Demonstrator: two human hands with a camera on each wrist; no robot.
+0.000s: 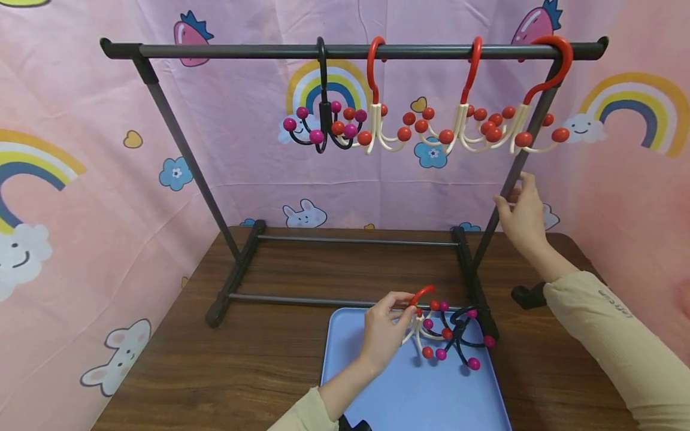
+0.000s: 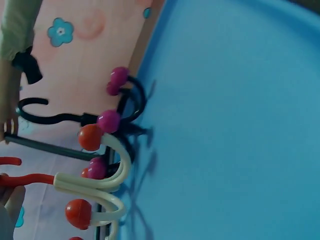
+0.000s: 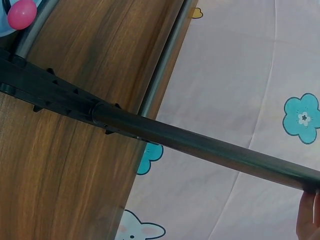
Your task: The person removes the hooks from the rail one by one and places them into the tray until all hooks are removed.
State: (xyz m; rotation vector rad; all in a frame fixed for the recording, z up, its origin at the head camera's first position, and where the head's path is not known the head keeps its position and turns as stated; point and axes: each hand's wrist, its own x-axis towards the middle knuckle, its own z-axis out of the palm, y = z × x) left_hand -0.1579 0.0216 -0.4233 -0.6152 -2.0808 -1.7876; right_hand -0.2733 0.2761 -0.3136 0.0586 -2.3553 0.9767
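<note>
My left hand (image 1: 384, 332) pinches the red hook of a white multi-arm hook hanger (image 1: 419, 326) with red ball tips, over the blue tray (image 1: 420, 401). Beside it on the tray lies a black hook hanger (image 1: 459, 332) with magenta balls; their arms overlap in the head view. At the right, my right hand (image 1: 523, 218) grips the slanted side post (image 1: 492, 227) of a black rack, thumb on one side; the post crosses the right wrist view. From the rack's top bar (image 1: 226, 51) hang one black hanger (image 1: 325, 117) and three white ones with red hooks (image 1: 375, 120).
The rack's feet (image 1: 237, 275) and lower rods (image 1: 302, 299) stand on a brown wooden table (image 1: 215, 371). A small black object (image 1: 528, 296) is by the right sleeve. Patterned pink cloth (image 1: 242, 137) hangs behind and at both sides.
</note>
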